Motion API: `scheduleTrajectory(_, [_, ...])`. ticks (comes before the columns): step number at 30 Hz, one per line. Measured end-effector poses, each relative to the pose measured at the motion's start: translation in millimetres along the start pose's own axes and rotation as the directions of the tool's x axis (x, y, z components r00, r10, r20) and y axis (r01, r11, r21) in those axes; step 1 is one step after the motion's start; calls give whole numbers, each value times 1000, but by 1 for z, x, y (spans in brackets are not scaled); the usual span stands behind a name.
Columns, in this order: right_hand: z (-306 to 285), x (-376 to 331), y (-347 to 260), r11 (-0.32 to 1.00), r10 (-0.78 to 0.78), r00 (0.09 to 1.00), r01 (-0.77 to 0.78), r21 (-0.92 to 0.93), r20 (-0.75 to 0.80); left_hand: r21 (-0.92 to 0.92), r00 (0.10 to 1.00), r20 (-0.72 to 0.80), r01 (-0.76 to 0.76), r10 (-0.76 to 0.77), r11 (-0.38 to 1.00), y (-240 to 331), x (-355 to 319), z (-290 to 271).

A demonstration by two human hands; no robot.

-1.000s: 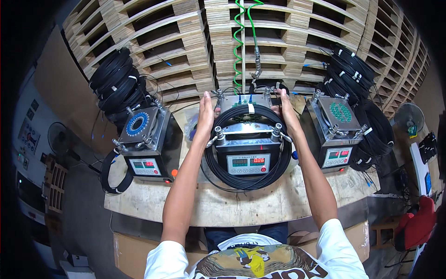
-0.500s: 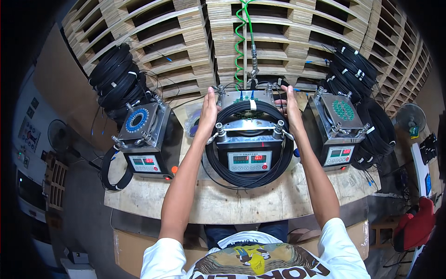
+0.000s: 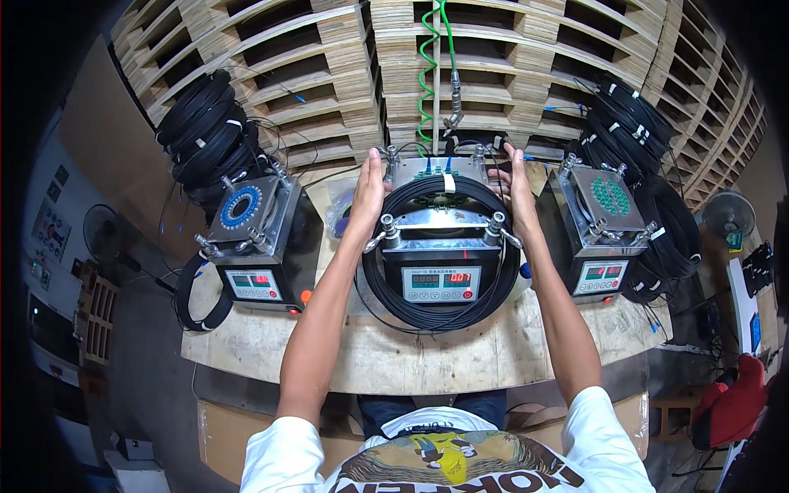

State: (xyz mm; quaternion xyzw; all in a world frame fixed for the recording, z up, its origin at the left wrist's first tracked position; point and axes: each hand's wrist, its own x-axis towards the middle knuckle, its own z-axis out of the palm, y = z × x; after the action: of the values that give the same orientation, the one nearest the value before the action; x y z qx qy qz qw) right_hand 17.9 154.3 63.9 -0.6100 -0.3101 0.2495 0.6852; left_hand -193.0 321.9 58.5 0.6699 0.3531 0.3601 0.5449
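A coil of black cable [image 3: 374,283] hangs around the front of the middle benchtop machine [image 3: 394,283], which has a steel top with corner clamps and a lit red digital display. Blue and green connectors [image 3: 436,170] sit on its top plate, partly hidden behind the coil. My left hand [image 3: 369,197] is upright along the left side of the coil, fingers straight. My right hand [image 3: 519,197] stands opposite, on the right side, with its fingers extended and some reaching behind the coil. Both palms face inward; whether they press on the coil or the machine I cannot tell.
To the left stands a similar machine [image 3: 251,283] with a ring of blue connectors; to the right, another machine [image 3: 604,275] with green ones. Stacked black cable coils [image 3: 205,131] lie beyond, before wooden pallets [image 3: 509,57]. A green air hose [image 3: 426,82] hangs down behind.
The view has shifted slightly. Red digits on the machines' displays have changed. My hands keep nearly the same places beside the coil.
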Motion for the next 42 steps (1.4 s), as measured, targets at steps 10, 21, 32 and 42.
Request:
scheduleTrajectory(10, [-4,2,1,997,74,994,-73,-20,79,-30,997,35,76,-75,997,-11,9,-6])
scheduleTrajectory(21, [-4,4,5,995,78,996,-80,58,39,-216,991,-40,113,-124,970,7,-9,-2])
scheduleTrajectory(32, [1,-5,-7,995,95,994,-96,21,62,-168,992,37,125,-121,978,0,-4,-7])
scheduleTrajectory(42, [-1,5,7,999,51,998,-51,7,35,-181,990,-21,132,-138,975,8,-9,-1])
